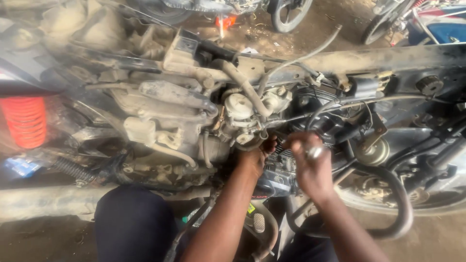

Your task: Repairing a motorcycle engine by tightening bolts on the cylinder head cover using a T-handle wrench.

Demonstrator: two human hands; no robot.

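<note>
Dirt workshop floor (pixel 437 237), other bikes parked beyond, dusty stripped motorcycle frame (pixel 378 60) across the view. Left hand (pixel 256 154) up under the carburetor (pixel 242 116), fingers curled against its underside beside the engine cylinder (pixel 310 104); right hand (pixel 310 165) just beside, clenched around a small shiny metal tool (pixel 314 152), red shock spring (pixel 25 121) far off left. Best done, by the look of it, steadying the carburetor from below, seating the tool squarely, turning gently, keeping clear of cables (pixel 301 58).

Hoses (pixel 247 90), cables (pixel 340 104) crowd carburettor (pixel 240 114) — ground (pixel 437 237) open.
</note>
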